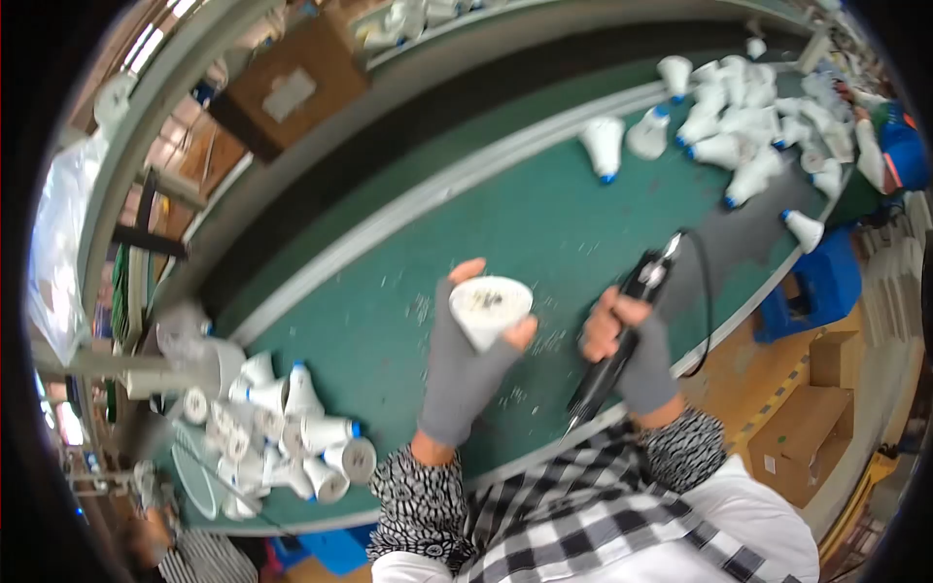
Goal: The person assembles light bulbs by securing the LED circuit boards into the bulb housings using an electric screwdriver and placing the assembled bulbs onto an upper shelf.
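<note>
My left hand (469,345), in a grey fingerless glove, is wrapped round a white cone-shaped bulb housing (493,309). Its wide round face points up and shows small dark parts in the middle. In my right hand (627,345), gloved the same way, is a black electric screwdriver (604,374), its tip pointing down toward the table's near edge. A black cord loops from the tool's upper end. The two hands are apart, both above the green work surface (389,282).
White bulb housings with blue ends (292,428) crowd the left of the surface; another heap (743,121) lies at the far right. A blue crate (812,296) and a cardboard box (802,442) stand at right. Co-workers (899,146) sit at both ends.
</note>
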